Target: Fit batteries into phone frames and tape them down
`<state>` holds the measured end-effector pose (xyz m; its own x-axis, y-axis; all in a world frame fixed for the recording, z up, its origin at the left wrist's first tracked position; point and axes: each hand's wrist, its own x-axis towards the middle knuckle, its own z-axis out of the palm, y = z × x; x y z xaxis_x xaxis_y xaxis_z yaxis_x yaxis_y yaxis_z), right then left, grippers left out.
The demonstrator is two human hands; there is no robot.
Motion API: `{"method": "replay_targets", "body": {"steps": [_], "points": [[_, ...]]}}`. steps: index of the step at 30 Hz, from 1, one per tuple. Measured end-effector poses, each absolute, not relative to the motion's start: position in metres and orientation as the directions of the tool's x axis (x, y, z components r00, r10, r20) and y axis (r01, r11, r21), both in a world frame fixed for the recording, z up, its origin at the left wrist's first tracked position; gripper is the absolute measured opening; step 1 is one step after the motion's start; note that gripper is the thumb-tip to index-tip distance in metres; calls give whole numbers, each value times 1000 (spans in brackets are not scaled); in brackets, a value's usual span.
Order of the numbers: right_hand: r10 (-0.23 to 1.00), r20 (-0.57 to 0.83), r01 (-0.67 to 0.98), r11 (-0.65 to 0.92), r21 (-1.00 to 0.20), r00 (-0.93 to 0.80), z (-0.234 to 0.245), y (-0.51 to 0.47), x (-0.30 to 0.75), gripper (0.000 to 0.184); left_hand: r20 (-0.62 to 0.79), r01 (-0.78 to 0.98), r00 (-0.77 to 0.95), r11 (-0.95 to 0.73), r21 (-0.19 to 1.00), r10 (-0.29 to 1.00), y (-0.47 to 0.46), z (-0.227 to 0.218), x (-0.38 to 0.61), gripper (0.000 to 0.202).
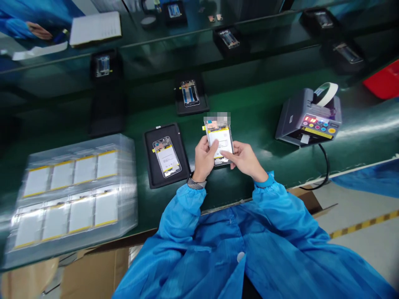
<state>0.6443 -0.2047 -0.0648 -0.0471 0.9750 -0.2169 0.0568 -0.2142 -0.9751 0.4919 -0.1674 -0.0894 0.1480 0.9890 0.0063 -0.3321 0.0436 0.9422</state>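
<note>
I hold an open phone body [220,139] with a white battery in it above the green belt. My left hand [204,160] grips its left edge, thumb on the battery. My right hand [245,160] holds the lower right corner, fingers pressing on the battery's face. Both sleeves are blue. Just to the left, a black tray [149,166] lies on the belt with a second open phone [166,156] in it.
A clear stack of trays with several white batteries [75,195] sits at the left. A grey tape dispenser [308,118] with lit buttons stands at the right, its cable running off the edge. More black trays with phones [190,94] lie further along the belt. Another person's hand [39,31] is at the far left.
</note>
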Motion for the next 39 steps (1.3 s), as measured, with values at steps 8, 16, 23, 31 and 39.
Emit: {"method": "replay_targets", "body": {"steps": [8, 16, 23, 31, 39], "points": [[953, -155, 21, -155, -988, -261, -44, -182, 638, 56, 49, -359, 66, -22, 933, 997, -157, -72, 473, 48], [939, -132, 36, -127, -991, -318, -44, -167, 606, 55, 24, -260, -10, -26, 965, 1000, -154, -55, 443, 55], [903, -104, -16, -122, -992, -417, -30, -158, 573, 58, 38, -135, -9, -39, 990, 999, -167, -19, 400, 51], [940, -74, -30, -90, -996, -334, -53, -101, 521, 61, 53, 31, 61, -55, 998, 997, -90, -11, 324, 51], [995, -83, 793, -94, -602, 55, -78, -1, 562, 31, -125, 738, -294, 308, 601, 948, 59, 41, 167, 24]]}}
